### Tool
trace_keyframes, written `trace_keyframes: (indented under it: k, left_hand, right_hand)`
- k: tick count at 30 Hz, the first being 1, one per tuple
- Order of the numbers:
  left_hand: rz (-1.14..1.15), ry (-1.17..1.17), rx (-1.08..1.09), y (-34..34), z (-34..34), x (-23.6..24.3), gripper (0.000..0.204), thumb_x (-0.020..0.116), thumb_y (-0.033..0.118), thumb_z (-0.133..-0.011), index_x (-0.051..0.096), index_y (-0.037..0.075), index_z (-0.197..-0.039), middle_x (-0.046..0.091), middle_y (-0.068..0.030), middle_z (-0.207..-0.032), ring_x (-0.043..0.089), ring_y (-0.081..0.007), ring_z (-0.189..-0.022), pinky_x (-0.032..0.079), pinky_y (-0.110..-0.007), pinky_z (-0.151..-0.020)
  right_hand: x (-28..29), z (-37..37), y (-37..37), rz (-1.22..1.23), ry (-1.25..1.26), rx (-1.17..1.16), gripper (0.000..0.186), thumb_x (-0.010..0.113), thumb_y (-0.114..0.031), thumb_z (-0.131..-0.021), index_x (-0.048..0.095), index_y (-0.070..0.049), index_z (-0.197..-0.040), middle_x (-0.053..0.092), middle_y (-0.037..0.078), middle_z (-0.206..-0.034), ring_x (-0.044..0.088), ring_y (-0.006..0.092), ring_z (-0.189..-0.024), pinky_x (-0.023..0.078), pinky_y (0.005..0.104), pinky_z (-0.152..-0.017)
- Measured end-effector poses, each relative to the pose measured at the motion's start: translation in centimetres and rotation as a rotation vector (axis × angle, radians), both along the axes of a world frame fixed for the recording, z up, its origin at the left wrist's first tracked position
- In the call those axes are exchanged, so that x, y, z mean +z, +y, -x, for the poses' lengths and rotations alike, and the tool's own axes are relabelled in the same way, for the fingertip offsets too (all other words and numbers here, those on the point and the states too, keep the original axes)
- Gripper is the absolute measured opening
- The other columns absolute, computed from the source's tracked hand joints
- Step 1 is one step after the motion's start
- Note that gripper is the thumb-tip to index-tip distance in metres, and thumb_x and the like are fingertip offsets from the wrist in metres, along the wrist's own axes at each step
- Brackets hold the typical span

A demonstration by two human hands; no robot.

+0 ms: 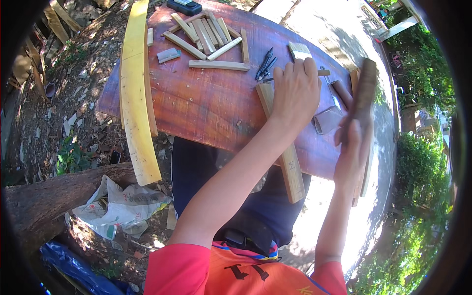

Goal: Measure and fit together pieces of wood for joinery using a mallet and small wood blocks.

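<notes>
My left hand [297, 93] is closed around a slim chisel-like tool [323, 73]. Its handle end sticks out to the right, and its thin tip points left over the far end of a wooden strip [291, 172]. That strip lies lengthwise under my left forearm, its near end past the table edge and resting by my lap. My right hand [350, 140] grips a dark wooden stick [365, 88], raised above the table's right side and smeared by motion. Whether the tool's tip touches the strip I cannot tell.
On the brown table [206, 105] lie a pile of short wooden sticks [209, 37], black pliers [266, 64], a brush [299, 50] and a triangular grey piece [328, 120]. A long yellow board [135, 88] crosses the left edge. A sack [120, 206] lies on the ground.
</notes>
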State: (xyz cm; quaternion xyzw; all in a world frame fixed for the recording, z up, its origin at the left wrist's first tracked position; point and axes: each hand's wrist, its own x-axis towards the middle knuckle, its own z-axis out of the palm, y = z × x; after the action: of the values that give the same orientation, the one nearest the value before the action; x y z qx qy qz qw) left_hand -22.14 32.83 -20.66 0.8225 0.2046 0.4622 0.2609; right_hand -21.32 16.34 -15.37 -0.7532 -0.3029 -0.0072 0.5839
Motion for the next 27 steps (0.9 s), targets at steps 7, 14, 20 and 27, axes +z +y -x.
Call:
trace_keyframes:
  k: [7, 14, 20, 27]
  left_hand:
    - [-0.018, 0.018, -0.003, 0.1, 0.4, 0.1, 0.018, 0.064, 0.014, -0.099, 0.058, 0.002, -0.110, 0.069, -0.0161, -0.101, 0.065, -0.0333, -0.095, 0.044, -0.047, -0.084]
    - [-0.093, -0.071, -0.081, -0.1, 0.2, 0.2, 0.019, 0.065, 0.013, -0.097, 0.059, 0.003, -0.112, 0.068, -0.0140, -0.100, 0.064, -0.0316, -0.092, 0.044, -0.047, -0.083]
    - [-0.107, -0.067, -0.136, -0.2, -0.3, -0.3, 0.019, 0.065, 0.012, -0.097, 0.057, 0.002, -0.110, 0.067, -0.0152, -0.096, 0.064, -0.0338, -0.090, 0.045, -0.048, -0.081]
    - [-0.195, -0.029, -0.210, -0.3, -0.5, 0.1, 0.018, 0.065, 0.012, -0.097, 0.057, 0.001, -0.109, 0.067, -0.0156, -0.094, 0.065, -0.0345, -0.089, 0.045, -0.048, -0.080]
  right_hand:
    - [0.5, 0.6, -0.9, -0.142, 0.182, -0.051, 0.043, 0.046, -0.030, -0.115, 0.052, 0.000, -0.144, 0.061, 0.008, -0.104, 0.053, 0.0116, -0.079, 0.043, 0.0271, -0.070]
    - [-4.8, 6.8, -2.4, -0.354, 0.499, -0.020, 0.039, 0.047, -0.033, -0.114, 0.050, -0.003, -0.141, 0.061, 0.009, -0.105, 0.055, 0.0153, -0.079, 0.045, 0.0311, -0.078]
    - [-4.8, 10.1, -1.6, -0.486, 0.646, -0.043, 0.037, 0.046, -0.033, -0.115, 0.049, -0.005, -0.139, 0.060, 0.009, -0.107, 0.057, 0.0171, -0.086, 0.046, 0.0350, -0.085]
    - [-4.7, 11.5, -2.7, -0.530, 0.474, -0.122, 0.042, 0.047, -0.039, -0.115, 0.048, -0.006, -0.141, 0.058, 0.009, -0.113, 0.056, 0.0190, -0.086, 0.047, 0.0397, -0.089]
